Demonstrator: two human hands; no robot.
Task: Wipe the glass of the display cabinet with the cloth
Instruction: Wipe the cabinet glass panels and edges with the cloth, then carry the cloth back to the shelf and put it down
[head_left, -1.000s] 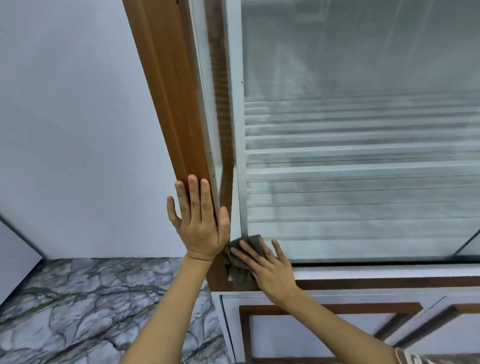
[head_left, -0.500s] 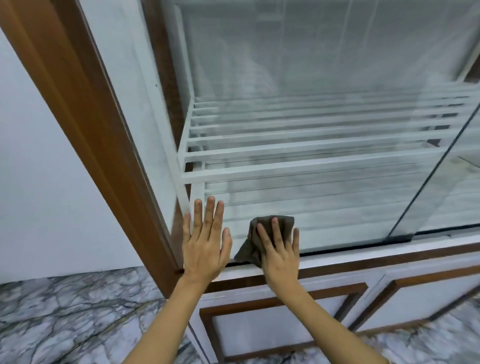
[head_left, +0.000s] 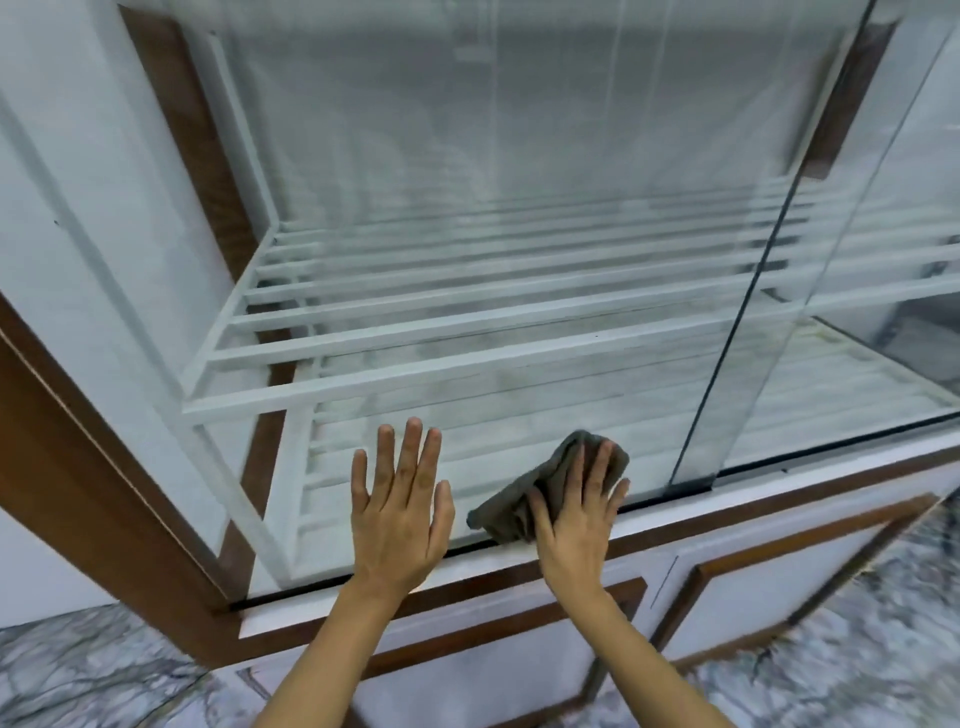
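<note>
The display cabinet's front glass (head_left: 519, 182) fills most of the view, with white slatted shelves behind it. A dark grey cloth (head_left: 511, 501) is pressed flat against the bottom of the pane, just above the lower rail. My right hand (head_left: 576, 519) lies on the cloth with fingers spread, pinning it to the glass. My left hand (head_left: 397, 512) rests flat on the glass to the left of the cloth, fingers apart, holding nothing.
A brown wooden frame (head_left: 93, 493) borders the cabinet on the left. The dark edge of a second glass panel (head_left: 737, 322) runs down to the right of the cloth. White base panels with brown trim (head_left: 769, 582) sit below. Marble floor (head_left: 88, 670) surrounds the base.
Both hands and the cloth have slid right along the bottom of the glass, away from the wooden frame. The view has swung right, showing more of the pane.
</note>
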